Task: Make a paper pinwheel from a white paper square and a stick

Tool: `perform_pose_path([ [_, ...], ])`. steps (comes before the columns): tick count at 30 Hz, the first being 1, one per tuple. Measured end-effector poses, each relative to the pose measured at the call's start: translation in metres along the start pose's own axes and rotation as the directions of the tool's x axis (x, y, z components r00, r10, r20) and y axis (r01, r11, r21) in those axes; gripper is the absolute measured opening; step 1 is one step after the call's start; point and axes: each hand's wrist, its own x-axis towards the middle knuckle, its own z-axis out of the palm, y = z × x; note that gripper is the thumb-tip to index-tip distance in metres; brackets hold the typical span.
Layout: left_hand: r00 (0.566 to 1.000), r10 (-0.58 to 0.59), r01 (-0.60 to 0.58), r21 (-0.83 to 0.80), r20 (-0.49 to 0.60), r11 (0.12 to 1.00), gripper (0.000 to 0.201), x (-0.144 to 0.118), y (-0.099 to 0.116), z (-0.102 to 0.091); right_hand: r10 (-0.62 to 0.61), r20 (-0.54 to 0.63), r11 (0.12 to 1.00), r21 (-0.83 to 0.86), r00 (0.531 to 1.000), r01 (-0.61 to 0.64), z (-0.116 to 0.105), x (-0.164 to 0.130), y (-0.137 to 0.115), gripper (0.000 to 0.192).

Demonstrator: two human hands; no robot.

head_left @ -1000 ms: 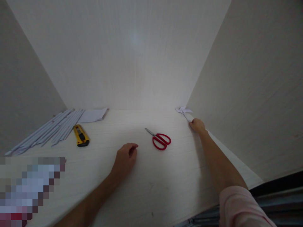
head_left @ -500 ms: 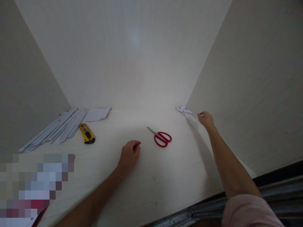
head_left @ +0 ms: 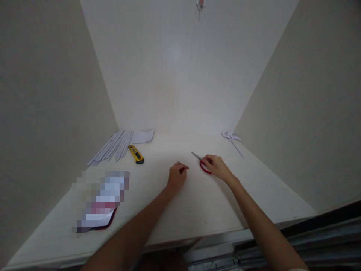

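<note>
My right hand [head_left: 216,165] is closed on the red handles of a pair of scissors [head_left: 205,168], which lies on the white surface. Its metal blades point away and to the left, and part of the handles is covered by my fingers. To the left, my left hand [head_left: 177,177] rests on the surface with its fingers loosely bent and a gap between them. Nothing shows in it. A short stretch of bare surface separates it from the scissors.
At the back left are several thin white paper sticks [head_left: 109,148], folded white paper [head_left: 143,137] and a yellow utility knife [head_left: 135,154]. A white paper pinwheel [head_left: 231,136] on a stick lies back right. A blurred-out item [head_left: 105,203] lies front left. Pale walls [head_left: 175,82] enclose the surface.
My right hand has come from beside the pinwheel, leftward and nearer, onto the scissors' handles. The pinwheel's stick now lies in plain sight. The whole view has shifted.
</note>
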Motion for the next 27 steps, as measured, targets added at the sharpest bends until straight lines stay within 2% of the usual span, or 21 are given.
perform_pose_path([
  [3,0.996,-0.038,0.032,-0.074,-0.085,0.997,0.021,0.007,-0.007,-0.008,-0.042,0.023,0.999,0.027,0.999,0.042,0.03,0.013,-0.031,0.023],
  [5,0.979,-0.098,0.08,-0.108,-0.178,0.991,0.019,0.012,-0.013,-0.014,-0.081,0.04,0.996,0.04,0.996,0.08,0.048,0.025,-0.047,0.021],
  [8,0.949,-0.183,0.149,-0.148,-0.255,0.978,0.017,0.018,-0.021,-0.023,-0.089,0.041,0.995,0.058,0.995,0.087,0.074,0.039,-0.065,0.02],
  [13,0.914,-0.076,0.094,0.026,-0.399,0.995,0.016,0.02,-0.02,-0.032,-0.065,-0.013,0.985,0.162,0.998,0.066,0.109,0.046,-0.077,0.023],
  [16,0.924,-0.046,0.095,0.11,-0.38,0.989,0.016,0.02,-0.016,-0.038,-0.074,-0.029,0.973,0.217,0.997,0.079,0.119,0.043,-0.075,0.021],
  [19,0.949,-0.038,0.103,0.191,-0.314,0.976,0.016,0.018,-0.015,-0.042,-0.103,-0.04,0.962,0.251,0.994,0.11,0.122,0.042,-0.07,0.02],
  [23,0.976,-0.08,0.142,0.314,-0.201,0.939,0.018,0.013,-0.017,-0.043,-0.08,-0.086,0.95,0.295,0.993,0.102,0.121,0.041,-0.066,0.023],
  [27,0.989,-0.106,0.14,0.413,-0.103,0.9,0.021,0.01,-0.013,-0.045,-0.087,-0.131,0.962,0.246,0.987,0.118,0.115,0.036,-0.059,0.023],
])
